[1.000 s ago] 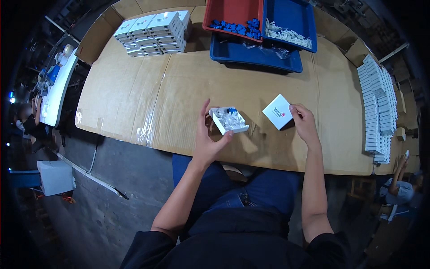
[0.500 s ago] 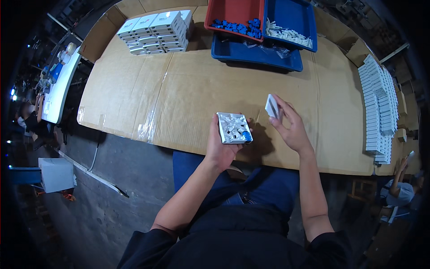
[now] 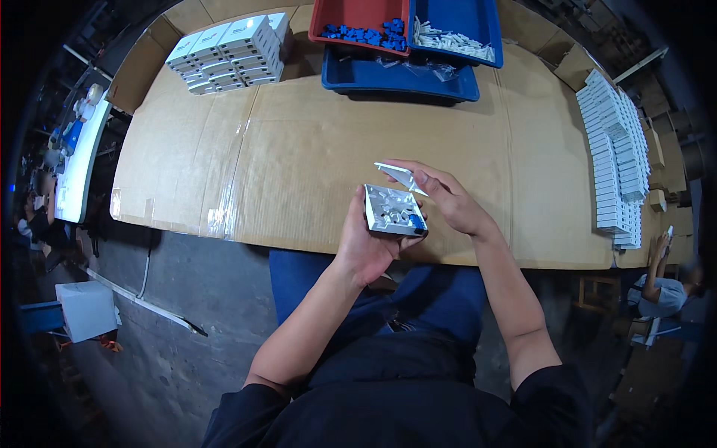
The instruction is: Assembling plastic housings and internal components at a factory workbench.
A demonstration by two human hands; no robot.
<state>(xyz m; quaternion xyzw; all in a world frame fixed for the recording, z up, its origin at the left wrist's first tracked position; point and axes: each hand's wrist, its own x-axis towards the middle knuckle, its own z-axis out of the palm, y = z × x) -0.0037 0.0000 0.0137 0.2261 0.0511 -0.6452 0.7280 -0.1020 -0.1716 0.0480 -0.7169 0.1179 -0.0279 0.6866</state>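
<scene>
In my left hand point(image 3: 366, 243) rests a small square white plastic box point(image 3: 385, 207), its inside facing up. White moulded parts lie in it, with a small blue piece point(image 3: 416, 222) at the near right corner. My fingers wrap round the box from below and the side. Just above its far right edge, my right hand point(image 3: 453, 200) pinches a flat white cover point(image 3: 401, 176), held tilted between thumb and fingers. The cover's near edge comes close to the box; whether they touch I cannot tell.
Stacked white boxes point(image 3: 231, 56) stand at the far left of the cardboard-covered table point(image 3: 314, 172). Behind the middle are a red bin point(image 3: 358, 15) of blue parts, a blue bin point(image 3: 463, 22) of white pieces and another blue bin point(image 3: 396, 81). White pieces are stacked point(image 3: 612, 160) at the right; people sit on both sides.
My right hand has brought the white cover leftward from the side to over the box, turning it flatter. My left hand still holds the box. The whole view has shifted slightly.
</scene>
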